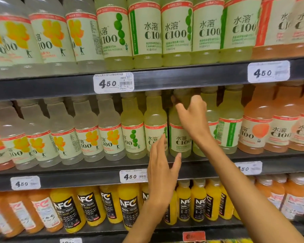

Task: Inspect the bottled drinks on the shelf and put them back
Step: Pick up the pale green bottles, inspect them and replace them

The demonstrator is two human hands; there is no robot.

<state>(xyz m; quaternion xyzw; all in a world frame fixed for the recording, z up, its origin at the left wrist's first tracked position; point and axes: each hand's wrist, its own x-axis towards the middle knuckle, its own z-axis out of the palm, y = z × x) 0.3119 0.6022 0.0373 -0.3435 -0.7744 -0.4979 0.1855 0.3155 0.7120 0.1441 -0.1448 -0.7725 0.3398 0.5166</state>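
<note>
While the right hand [191, 111] curls its fingers round the neck of a pale yellow-green plastic C100 bottle [180, 135] standing on the dark middle shelf [95, 171], the left hand [162, 165] is held flat with straight fingers just beside the bottle's label, thumb near its base.
</note>
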